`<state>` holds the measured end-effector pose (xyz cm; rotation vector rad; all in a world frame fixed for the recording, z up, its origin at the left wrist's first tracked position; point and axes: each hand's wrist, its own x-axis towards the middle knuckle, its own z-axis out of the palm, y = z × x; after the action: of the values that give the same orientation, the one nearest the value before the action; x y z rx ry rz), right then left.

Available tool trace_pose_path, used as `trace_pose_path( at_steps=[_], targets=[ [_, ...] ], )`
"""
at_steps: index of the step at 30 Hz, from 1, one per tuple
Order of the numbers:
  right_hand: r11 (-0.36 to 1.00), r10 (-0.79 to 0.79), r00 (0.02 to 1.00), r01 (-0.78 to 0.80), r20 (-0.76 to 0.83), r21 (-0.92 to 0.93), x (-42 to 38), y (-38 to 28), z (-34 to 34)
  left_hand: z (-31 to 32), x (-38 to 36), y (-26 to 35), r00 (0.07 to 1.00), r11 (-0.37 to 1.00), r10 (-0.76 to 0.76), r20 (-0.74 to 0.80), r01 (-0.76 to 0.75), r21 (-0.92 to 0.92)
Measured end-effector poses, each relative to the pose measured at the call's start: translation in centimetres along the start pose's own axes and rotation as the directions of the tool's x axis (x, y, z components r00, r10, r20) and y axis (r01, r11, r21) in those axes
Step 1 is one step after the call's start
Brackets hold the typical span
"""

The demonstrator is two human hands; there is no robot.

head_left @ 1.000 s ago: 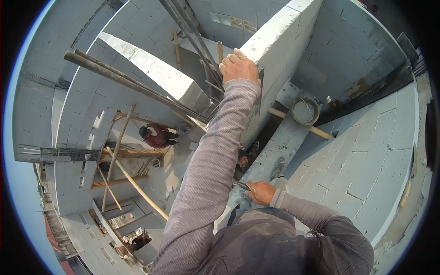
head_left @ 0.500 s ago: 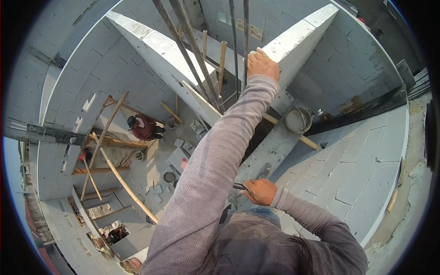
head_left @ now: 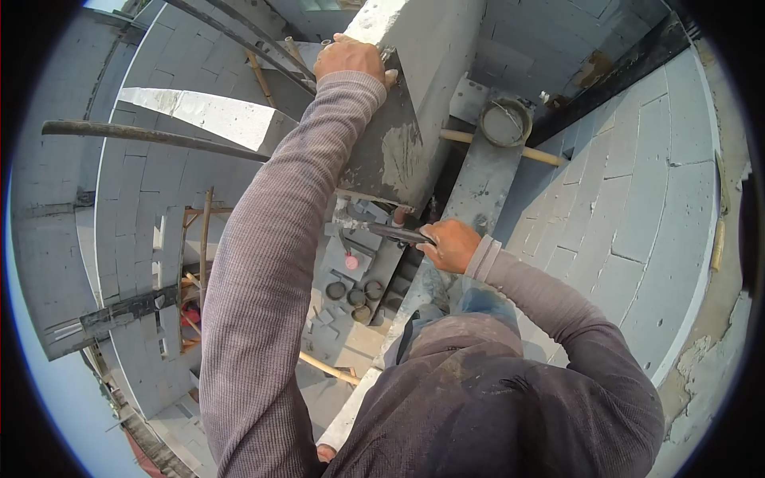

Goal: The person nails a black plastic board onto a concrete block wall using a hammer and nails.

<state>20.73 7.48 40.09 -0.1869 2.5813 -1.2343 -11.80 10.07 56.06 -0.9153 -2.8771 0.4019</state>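
Note:
My left hand (head_left: pixel 351 60) is closed over the top corner of a grey block wall (head_left: pixel 430 72), fingers curled over and thumb on the near side. Below it, the wall's dark end face (head_left: pixel 374 163) carries a patch of lighter wet-looking mortar (head_left: pixel 401 159). Lower down, my right hand (head_left: pixel 453 245) grips a dark-handled hand tool (head_left: pixel 398 233). The tool points left, just under the bottom of that end face; its far end is smeared pale, and I cannot make out its exact kind.
A bucket of grey mortar (head_left: pixel 504 123) stands on a plank (head_left: pixel 482 187), with a bamboo pole (head_left: pixel 546 157) beneath. Steel bars (head_left: pixel 159 139) jut across the left. Far below, several buckets (head_left: pixel 356 296) stand on the floor. A curved block wall (head_left: pixel 613 199) rises at right.
My view has swung, so the wall end now shows below my left hand. My left hand has shifted from beside the upright bars onto the wall corner. My right hand still holds the tool, now raised higher.

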Motion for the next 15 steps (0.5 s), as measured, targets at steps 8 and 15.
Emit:
trace_pose_path(
  at_steps=[8, 15],
  targets=[
    [0.994, -0.106, 0.991, 0.106, -0.087, -0.011, 1.3, 0.5, -3.3, -1.0, -1.0, 0.3, 0.992, 0.985, -0.122, 0.028, 0.125, -0.116],
    [0.997, -0.06, 0.996, 0.056, -0.07, -0.058, 0.7, -0.8, -1.1, -1.5, -0.6, -0.1, 0.991, 0.983, -0.125, 0.037, 0.129, -0.133]
  ],
)
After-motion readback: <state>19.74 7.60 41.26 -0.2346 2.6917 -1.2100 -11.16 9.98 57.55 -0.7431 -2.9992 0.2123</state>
